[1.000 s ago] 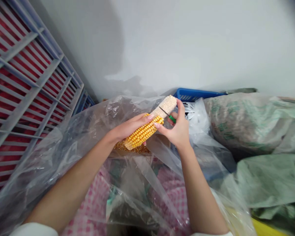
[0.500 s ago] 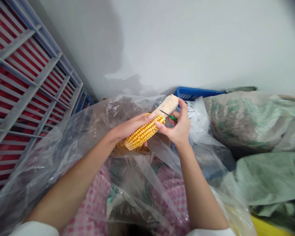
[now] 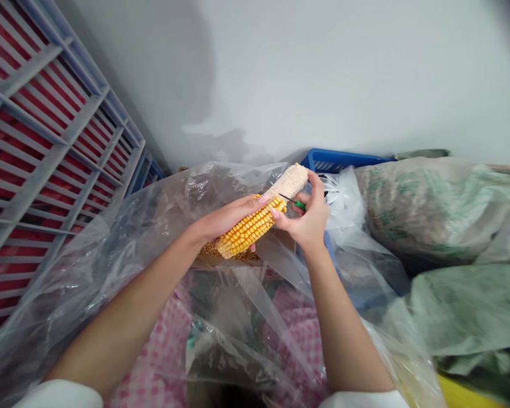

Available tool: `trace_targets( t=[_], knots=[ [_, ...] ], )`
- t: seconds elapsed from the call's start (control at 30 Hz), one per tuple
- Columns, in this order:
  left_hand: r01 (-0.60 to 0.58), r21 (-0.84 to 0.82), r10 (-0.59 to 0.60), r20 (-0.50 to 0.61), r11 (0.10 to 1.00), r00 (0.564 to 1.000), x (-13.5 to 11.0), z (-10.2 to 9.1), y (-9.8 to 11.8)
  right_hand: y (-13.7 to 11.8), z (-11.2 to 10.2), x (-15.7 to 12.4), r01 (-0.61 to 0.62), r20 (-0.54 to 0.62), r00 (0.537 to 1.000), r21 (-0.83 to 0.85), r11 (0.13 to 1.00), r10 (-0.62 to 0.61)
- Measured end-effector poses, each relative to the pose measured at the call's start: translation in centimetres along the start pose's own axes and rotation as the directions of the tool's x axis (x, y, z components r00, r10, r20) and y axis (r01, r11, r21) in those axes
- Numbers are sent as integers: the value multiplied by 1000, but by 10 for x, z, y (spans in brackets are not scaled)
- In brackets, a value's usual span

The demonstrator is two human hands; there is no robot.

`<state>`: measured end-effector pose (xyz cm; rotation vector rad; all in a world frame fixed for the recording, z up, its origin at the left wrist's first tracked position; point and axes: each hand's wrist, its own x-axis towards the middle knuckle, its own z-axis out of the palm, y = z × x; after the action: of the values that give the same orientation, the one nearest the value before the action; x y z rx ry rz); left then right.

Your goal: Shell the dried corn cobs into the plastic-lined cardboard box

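Note:
An ear of corn lies slanted across my two hands. Yellow kernels cover its lower left, while its upper-right end is bare and pale. My left hand is closed around the kernel-covered part, thumb along the top, other fingers mostly hidden beneath. In my right hand is a small screwdriver with a green handle and thin dark shaft, its tip at the border between kernels and bare cob. My right thumb touches the kernels and a fingertip rests by the bare end. Loose kernels lie in a box below.
Clear plastic sheeting spreads around the box and over my lap. A tall slatted crate stands at left. On the right are a blue basket, a white plastic bag, a stuffed sack and green cloth-like sacking. A wall rises behind.
Both hands keep their hold on the corn and screwdriver, almost unmoved. The view has shifted very slightly.

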<state>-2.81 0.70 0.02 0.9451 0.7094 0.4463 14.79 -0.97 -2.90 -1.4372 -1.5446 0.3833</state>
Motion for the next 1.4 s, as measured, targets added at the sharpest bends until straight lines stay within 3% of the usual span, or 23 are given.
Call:
trace_targets(
  t=[0.3, 1.4],
  knots=[
    [21, -35, -20, 7, 999, 1000, 0, 2, 0, 7, 5, 1, 44, -81, 996, 28, 999, -42],
    [54, 18, -54, -14, 998, 998, -1, 8, 6, 6, 8, 4, -24, -43, 999, 64, 998, 27]
  ],
)
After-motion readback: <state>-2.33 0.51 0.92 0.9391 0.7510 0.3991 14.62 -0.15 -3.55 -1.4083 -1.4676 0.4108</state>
